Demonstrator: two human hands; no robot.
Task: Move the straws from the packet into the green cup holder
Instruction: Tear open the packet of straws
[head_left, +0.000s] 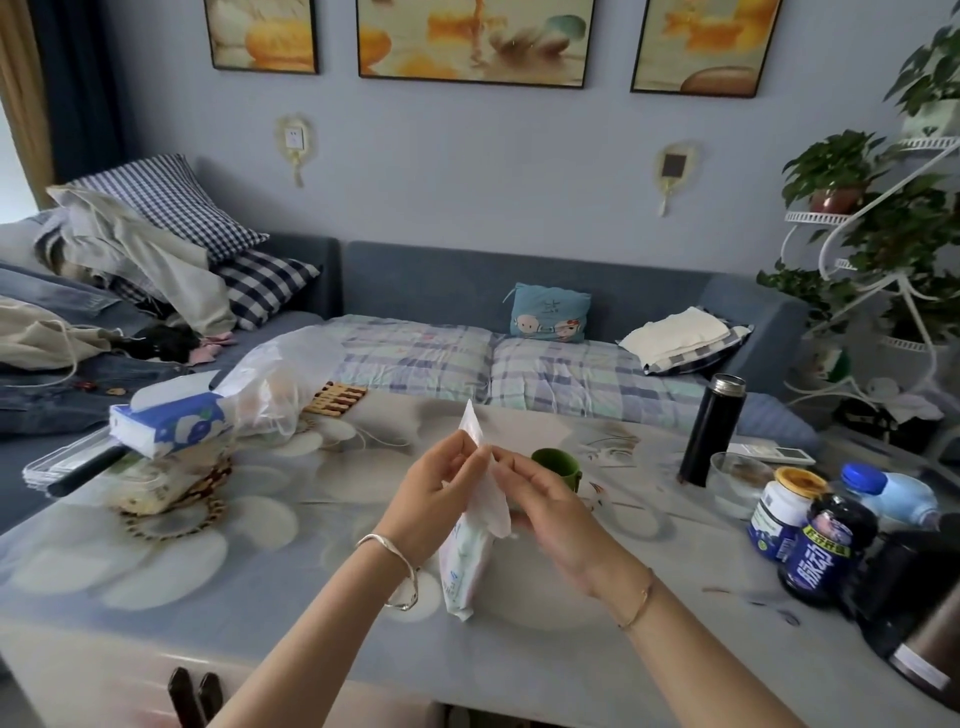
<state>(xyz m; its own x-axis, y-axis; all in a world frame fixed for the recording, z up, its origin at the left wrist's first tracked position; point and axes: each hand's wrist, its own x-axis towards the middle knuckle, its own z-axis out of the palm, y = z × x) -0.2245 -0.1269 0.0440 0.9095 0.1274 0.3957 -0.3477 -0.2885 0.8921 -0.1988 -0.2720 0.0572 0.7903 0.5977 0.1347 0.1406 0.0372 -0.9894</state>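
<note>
Fingertips of your left hand and right hand pinched the torn top of one white plastic straw packet, which hung upright between them over the flower-patterned table. One green plastic cup holder stood just behind your right hand.

Looks like someone's living room at home: blue sofa at 12 o'clock, piled clothes at 10, potted plants at 2, framed pictures on the wall.
</note>
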